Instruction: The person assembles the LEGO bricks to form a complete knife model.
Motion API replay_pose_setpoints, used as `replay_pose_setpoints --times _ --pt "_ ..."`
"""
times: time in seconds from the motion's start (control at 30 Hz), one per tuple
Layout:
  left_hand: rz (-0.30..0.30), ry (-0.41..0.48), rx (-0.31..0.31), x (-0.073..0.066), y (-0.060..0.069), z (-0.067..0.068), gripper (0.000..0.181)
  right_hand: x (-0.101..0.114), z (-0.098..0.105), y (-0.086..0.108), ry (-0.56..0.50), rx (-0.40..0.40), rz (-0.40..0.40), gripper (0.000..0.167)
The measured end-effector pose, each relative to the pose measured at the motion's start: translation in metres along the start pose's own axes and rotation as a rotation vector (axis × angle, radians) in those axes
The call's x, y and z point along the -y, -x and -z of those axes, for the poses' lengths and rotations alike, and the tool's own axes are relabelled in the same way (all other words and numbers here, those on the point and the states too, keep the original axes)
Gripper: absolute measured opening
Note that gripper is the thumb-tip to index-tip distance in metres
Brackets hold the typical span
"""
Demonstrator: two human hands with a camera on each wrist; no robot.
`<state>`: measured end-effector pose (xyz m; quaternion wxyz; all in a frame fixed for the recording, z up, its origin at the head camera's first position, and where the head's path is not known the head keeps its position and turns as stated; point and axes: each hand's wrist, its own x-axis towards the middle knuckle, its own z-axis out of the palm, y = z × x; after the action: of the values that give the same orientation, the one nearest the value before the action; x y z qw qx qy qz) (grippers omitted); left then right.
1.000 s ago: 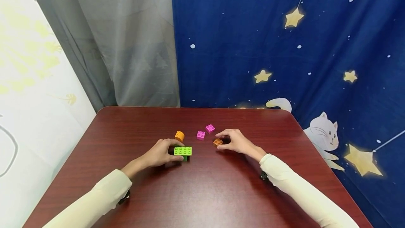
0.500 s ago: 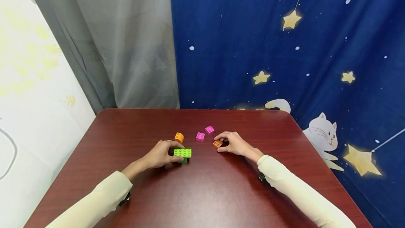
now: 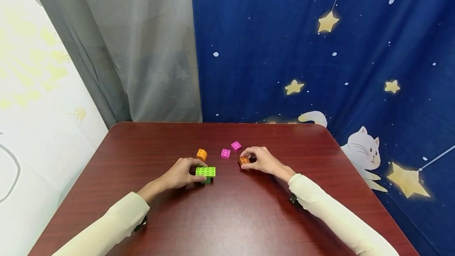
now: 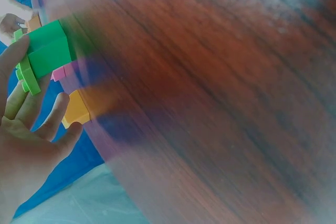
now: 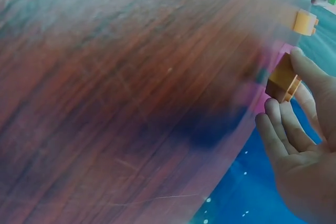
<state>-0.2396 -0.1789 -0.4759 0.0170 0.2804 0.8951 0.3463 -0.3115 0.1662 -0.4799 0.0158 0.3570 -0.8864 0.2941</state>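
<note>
A light green brick [image 3: 205,172] sits on top of darker green [image 4: 50,49] in the middle of the table, and the left hand [image 3: 180,174] grips this stack between thumb and fingers. To its right, the right hand [image 3: 264,160] pinches a small brown-orange brick [image 3: 244,160], thumb on the near side and fingers on the far side. In the right wrist view the thumb and fingertips of the right hand [image 5: 310,129] touch that brick [image 5: 282,80].
A rounded yellow-orange brick [image 3: 202,154] lies just behind the left hand. Two pink bricks [image 3: 225,153] [image 3: 236,145] lie between the hands, farther back. The brown table [image 3: 227,216] ends at a back edge before grey and blue curtains [image 3: 263,50].
The right hand's fingers have closed round the brown-orange brick, which is slightly turned. The left hand and its green stack hold nearly the same place; the head view has shifted slightly.
</note>
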Motion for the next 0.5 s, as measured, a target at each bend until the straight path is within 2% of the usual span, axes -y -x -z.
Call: replay_pose_setpoints --times 0.5 --pt "0.006 -0.002 -0.008 -0.002 0.0 -0.001 0.03 0.035 -0.001 -0.014 0.064 -0.097 0.074 0.035"
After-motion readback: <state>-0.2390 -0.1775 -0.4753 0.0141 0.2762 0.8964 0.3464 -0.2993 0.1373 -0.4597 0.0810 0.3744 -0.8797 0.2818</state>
